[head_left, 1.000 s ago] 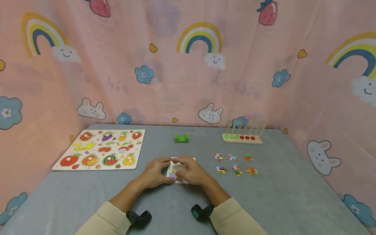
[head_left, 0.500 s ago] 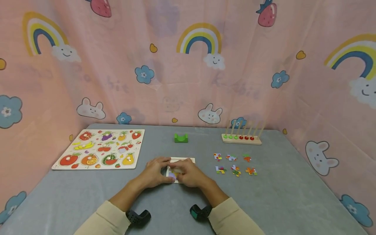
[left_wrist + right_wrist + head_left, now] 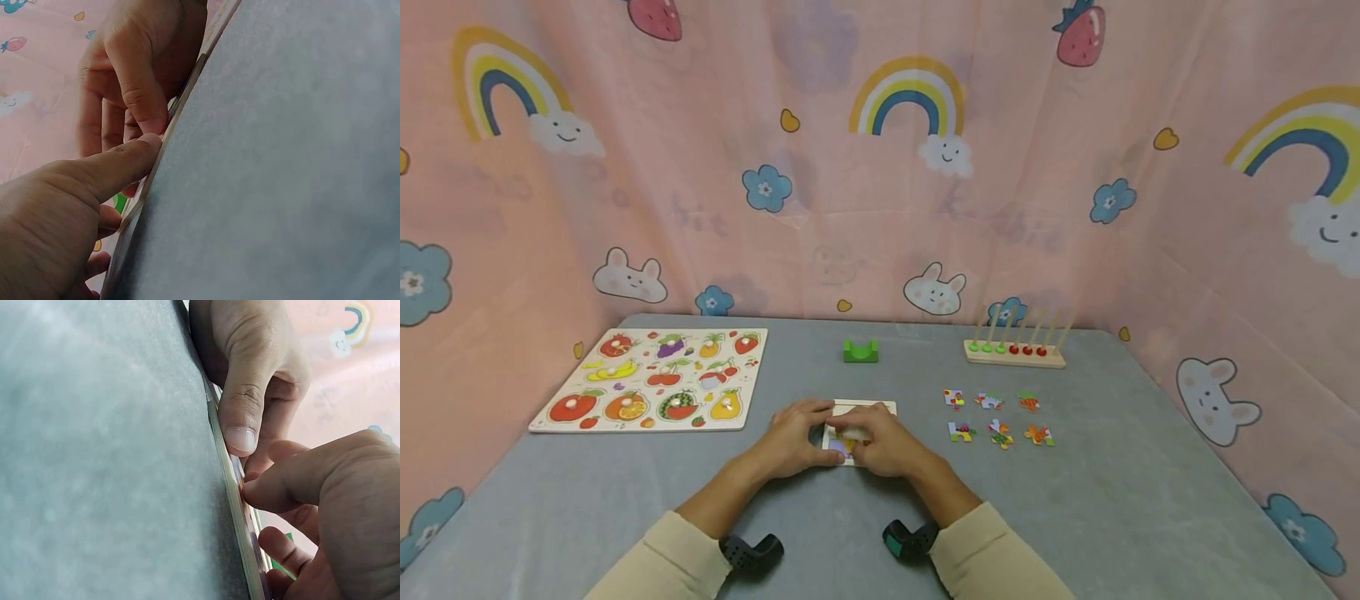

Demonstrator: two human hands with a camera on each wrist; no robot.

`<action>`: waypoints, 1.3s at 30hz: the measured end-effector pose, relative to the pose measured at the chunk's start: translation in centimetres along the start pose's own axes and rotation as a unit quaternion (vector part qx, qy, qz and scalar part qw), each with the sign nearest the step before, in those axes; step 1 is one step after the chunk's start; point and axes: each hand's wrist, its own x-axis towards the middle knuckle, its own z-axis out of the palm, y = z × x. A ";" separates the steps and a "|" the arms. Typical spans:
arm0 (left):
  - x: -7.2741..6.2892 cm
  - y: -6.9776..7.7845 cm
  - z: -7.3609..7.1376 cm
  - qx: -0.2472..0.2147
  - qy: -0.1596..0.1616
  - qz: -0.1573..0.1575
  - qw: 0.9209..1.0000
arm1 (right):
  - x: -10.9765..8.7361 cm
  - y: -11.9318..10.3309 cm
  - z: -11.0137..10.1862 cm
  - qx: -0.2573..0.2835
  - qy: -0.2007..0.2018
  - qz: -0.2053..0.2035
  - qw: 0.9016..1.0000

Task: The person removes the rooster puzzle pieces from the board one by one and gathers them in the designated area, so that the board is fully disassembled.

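My left hand [image 3: 792, 442] holds a small wooden puzzle board [image 3: 891, 407] at its left side. Its thumb lies at the near edge and its fingers reach to the far edge. The right hand [image 3: 889, 443] is over the board's right half. Its thumb [image 3: 269, 492] touches down inside the frame near the front, and the other fingers are bent over the board. Purple and yellow jigsaw pieces [image 3: 837, 447] show in the near part of the frame, between the hands. Whether the right fingertips pinch a piece is hidden.
Several loose jigsaw pieces [image 3: 1000, 435] lie in two rows to the right. A large fruit puzzle board [image 3: 651, 400] is at the left. A green curved block [image 3: 861, 353] and a wooden peg rack [image 3: 1013, 356] with green and red beads stand at the back, before a patterned curtain.
The right thumb and index finger have drawn in and shifted slightly left over the frame. The left hand stays at the board's left side, and the loose pieces lie as before.
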 end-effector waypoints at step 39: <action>0.1 0.0 0.0 -0.012 -0.002 0.008 1.000 | -0.3 -0.5 0.0 -0.055 -0.030 -0.069 0.996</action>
